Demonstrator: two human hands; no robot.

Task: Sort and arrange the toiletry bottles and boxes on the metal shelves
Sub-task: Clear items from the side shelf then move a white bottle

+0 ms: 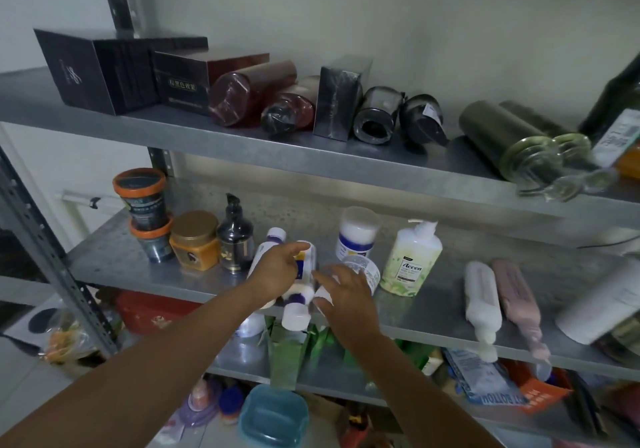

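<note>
Your left hand (pixel 277 271) lies palm-down over the cluster of white bottles (pixel 299 297) at the near edge of the middle shelf (pixel 121 257). I can't tell whether its fingers wrap 1 of them. Your right hand (pixel 343 292) is just right of it, fingers spread and nothing pinched, touching or nearly touching the cluster. The hands are near each other, not joined.

My read is that you're bracketing the cluster from both sides because the bottles lie on their sides and could roll. 1 white cap (pixel 295 316) already overhangs the near edge.

The bottles are white plastic with white caps and purple or blue bands, and 1 has a blue-and-yellow label. They look smooth and round, so probably slippery.

A tipped clear-lidded jar (pixel 363 271) lies just beside your right hand. The green-label pump bottle (pixel 412 260) stands upright to the right. The black pump bottle (pixel 235 240) and gold-lidded jar (pixel 195 240) stand to the left. That looks like the row to stand these bottles in.
</note>
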